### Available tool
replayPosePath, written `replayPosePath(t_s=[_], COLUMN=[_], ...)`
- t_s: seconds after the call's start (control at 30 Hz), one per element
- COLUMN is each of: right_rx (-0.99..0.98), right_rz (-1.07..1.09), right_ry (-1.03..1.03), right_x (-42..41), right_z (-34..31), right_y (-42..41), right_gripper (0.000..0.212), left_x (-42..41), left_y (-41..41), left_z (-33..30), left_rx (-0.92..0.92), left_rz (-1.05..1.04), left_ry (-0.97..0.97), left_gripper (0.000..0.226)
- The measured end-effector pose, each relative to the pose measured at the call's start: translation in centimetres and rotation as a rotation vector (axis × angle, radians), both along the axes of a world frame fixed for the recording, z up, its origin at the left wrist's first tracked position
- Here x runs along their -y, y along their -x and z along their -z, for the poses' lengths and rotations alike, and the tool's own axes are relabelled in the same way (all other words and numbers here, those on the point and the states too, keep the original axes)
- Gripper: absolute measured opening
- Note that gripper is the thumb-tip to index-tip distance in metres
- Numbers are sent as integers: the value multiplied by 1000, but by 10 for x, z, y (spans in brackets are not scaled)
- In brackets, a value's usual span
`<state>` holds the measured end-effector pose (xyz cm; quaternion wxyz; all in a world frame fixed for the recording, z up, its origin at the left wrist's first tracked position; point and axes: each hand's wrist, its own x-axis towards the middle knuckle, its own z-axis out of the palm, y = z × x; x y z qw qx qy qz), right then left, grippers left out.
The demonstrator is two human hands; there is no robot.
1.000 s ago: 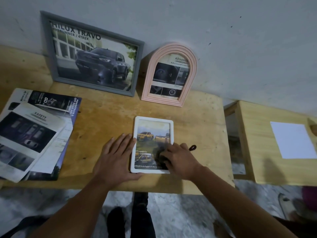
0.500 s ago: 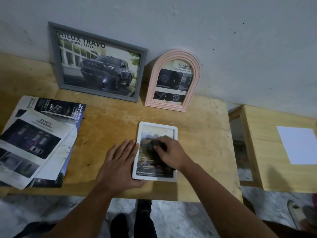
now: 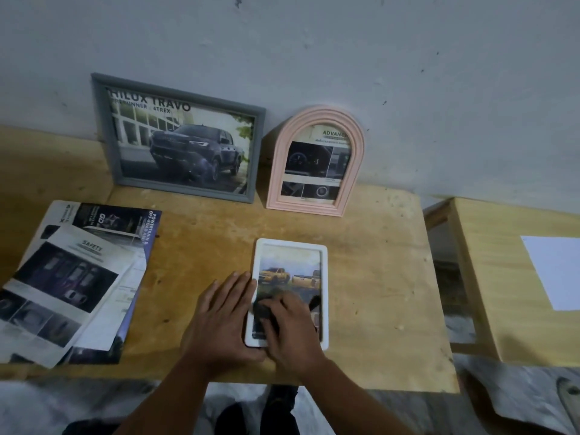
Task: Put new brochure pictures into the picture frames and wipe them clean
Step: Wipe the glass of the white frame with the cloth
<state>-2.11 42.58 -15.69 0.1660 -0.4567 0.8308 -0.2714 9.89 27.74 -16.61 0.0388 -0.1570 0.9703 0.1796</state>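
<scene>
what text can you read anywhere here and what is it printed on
"HILUX TRAVO", the first letter partly cut off, on the picture in the grey frame; the smaller line under it ends in "4TREX", the rest is blurred.
"ADVANC", cut off by the rim, on the picture in the pink arched frame; the small print below is unreadable.
"SAFETY" on the top loose brochure page.
"POWERTRAIN & OFF-ROAD ABI...", sideways, on the dark brochure.
White frame: caption hidden.
</scene>
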Motion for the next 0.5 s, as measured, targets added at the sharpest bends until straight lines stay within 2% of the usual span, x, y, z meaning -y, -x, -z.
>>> replayPosePath(t_s=[0.1, 0.2, 0.27, 0.4, 0.5], right_rx=[148, 444, 565, 636, 445], right_rz=[-27, -34, 74, 421, 511], right_ry=[-18, -21, 17, 194, 144], right_x=[-1, 4, 1, -36, -77], right_z=[-5, -22, -38, -71, -86], right_y=[1, 23, 40, 81, 105], right_gripper=[29, 24, 21, 16, 21], left_x=[1, 2, 3, 4, 5], left_y=[1, 2, 4, 4, 6], left_z=[-2, -5, -7, -11, -23], left_rx=[15, 45, 79, 171, 243], left_rz=[5, 6, 9, 7, 21], left_ry=[-10, -17, -6, -42, -70], left_gripper=[126, 125, 126, 130, 133])
